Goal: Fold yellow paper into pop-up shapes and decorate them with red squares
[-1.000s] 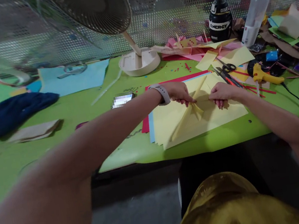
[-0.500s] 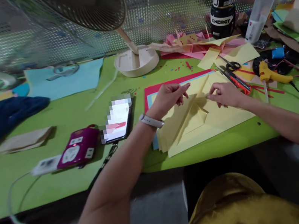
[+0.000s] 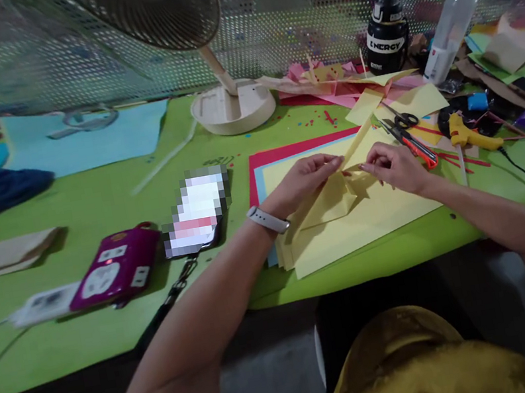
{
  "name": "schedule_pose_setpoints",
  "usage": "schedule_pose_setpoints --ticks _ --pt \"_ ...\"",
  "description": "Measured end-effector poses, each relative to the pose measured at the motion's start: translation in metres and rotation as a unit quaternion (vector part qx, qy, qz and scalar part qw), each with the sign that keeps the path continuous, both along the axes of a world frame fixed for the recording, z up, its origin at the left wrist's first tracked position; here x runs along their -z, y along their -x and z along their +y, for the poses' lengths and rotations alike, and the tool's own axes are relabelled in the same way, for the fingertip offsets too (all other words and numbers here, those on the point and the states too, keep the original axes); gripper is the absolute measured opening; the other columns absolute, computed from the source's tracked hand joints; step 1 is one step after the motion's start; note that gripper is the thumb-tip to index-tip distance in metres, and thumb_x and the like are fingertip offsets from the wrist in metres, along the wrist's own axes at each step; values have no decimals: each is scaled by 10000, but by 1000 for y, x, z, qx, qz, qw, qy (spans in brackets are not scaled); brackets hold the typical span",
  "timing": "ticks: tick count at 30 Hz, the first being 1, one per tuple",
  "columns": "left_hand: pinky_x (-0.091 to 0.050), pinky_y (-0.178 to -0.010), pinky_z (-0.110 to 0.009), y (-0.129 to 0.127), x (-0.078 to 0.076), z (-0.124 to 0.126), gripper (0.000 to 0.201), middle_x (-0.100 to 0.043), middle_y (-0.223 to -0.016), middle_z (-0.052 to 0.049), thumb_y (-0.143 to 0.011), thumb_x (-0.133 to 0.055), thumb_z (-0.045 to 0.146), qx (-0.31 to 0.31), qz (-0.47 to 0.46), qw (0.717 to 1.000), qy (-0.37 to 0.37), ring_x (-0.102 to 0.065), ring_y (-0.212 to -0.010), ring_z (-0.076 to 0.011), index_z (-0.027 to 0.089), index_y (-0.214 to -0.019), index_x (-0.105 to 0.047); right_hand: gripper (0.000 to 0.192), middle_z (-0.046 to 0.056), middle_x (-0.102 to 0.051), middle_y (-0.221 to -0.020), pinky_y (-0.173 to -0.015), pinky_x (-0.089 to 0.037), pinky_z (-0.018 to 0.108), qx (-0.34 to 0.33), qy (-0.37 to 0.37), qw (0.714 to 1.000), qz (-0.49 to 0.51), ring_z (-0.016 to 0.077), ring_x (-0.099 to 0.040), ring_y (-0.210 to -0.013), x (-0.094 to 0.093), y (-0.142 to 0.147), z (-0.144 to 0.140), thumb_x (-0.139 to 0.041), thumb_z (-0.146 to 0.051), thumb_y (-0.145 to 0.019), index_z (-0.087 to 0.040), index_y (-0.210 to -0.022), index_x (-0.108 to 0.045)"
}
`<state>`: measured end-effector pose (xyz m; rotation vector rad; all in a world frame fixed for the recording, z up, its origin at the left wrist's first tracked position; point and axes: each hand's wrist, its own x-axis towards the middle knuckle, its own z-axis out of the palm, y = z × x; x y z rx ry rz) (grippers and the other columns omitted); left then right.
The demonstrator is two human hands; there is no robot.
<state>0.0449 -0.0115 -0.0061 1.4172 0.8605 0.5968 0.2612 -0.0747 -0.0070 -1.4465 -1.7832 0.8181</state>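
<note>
Dim, soft light; blurred, warped edges

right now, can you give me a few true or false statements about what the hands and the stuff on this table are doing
1. Both hands pinch a folded yellow paper piece. True: the left hand and right hand meet over it.
2. The folded piece lies on a stack of green sheets. False: the stack of sheets under it is yellow, with blue and red edges showing.
3. The watch is on the right wrist. False: it sits on the left wrist.
4. The scissors lie beyond the right hand, untouched. True.
5. The glue gun is held in the right hand. False: it lies on the table, to the right of the hands.
</note>
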Motion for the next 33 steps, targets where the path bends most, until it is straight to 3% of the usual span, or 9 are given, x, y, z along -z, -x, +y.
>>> schedule_pose_setpoints --ticks 2,5,8,12,15,17,25,28,33 --pt "-516 -672 -250 -2 -1 -4 398 -754 -787 -68 -646 -875 482 35 -9 999 24 -673 -706 -153 145 -810 -741 301 -30 -607 -625 -513 -391 240 -20 -12 1000 4 111 -542 -544 0 3 -2 -633 -500 -889 -221 -831 -536" --pt "-519 -649 -251 -5 -1 -9 347 -759 -774 -76 -619 -896 420 32 -33 997 59 -664 -656 -144 141 -752 -739 320 -27 -598 -630 -518 -395 246 -20 -27 999 -3 114 -533 -549 2 4 -3 -613 -526 -894 -222 -829 -537" --pt "-530 -651 -253 -8 -1 -12 288 -753 -764 -68 -682 -858 384 4 -70 992 100 -660 -635 -135 141 -775 -736 330 -53 -530 -600 -529 -391 241 35 -51 998 7 106 -491 -544 3 3 0 -624 -532 -890 -232 -820 -507" --pt "-550 -686 -252 -14 -3 -17 212 -747 -761 -53 -743 -823 304 -71 -126 981 128 -664 -643 -124 138 -803 -705 456 -56 -503 -694 -541 -411 213 124 -69 985 101 94 -491 -608 1 -1 4 -732 -597 -790 -240 -855 -457" --pt "-551 -677 -234 -21 -4 -26 172 -748 -760 -40 -771 -799 265 -111 -177 967 143 -655 -630 -108 143 -814 -686 518 -38 -539 -712 -482 -403 208 59 13 986 158 88 -490 -579 -3 1 4 -699 -696 -767 -226 -848 -497" --pt "-547 -653 -231 -25 -4 -33 172 -753 -763 -45 -778 -790 274 -103 -193 963 158 -649 -616 -109 142 -831 -693 524 -37 -552 -687 -460 -402 209 15 46 984 173 79 -484 -538 -5 4 2 -673 -718 -776 -220 -796 -511" --pt "-557 -647 -273 -23 0 -34 324 -772 -805 -100 -703 -816 428 -25 -115 970 212 -690 -672 -173 134 -830 -766 456 -91 -468 -482 -409 -335 198 4 62 981 184 52 -365 -403 -4 -1 8 -693 -607 -823 -223 -683 -492" --pt "-543 -609 -260 -23 2 -32 368 -760 -752 -85 -716 -818 497 -8 -81 978 191 -682 -628 -159 150 -831 -780 454 -95 -464 -488 -408 -337 202 7 56 979 198 51 -353 -397 -1 -4 13 -684 -615 -824 -226 -689 -491" --pt "-562 -651 -225 -24 1 -31 357 -754 -754 -29 -685 -867 498 -77 -157 975 139 -680 -650 -118 182 -826 -777 541 -38 -573 -643 -479 -422 210 -7 50 973 226 73 -503 -504 -6 -2 8 -609 -753 -803 -215 -785 -549"
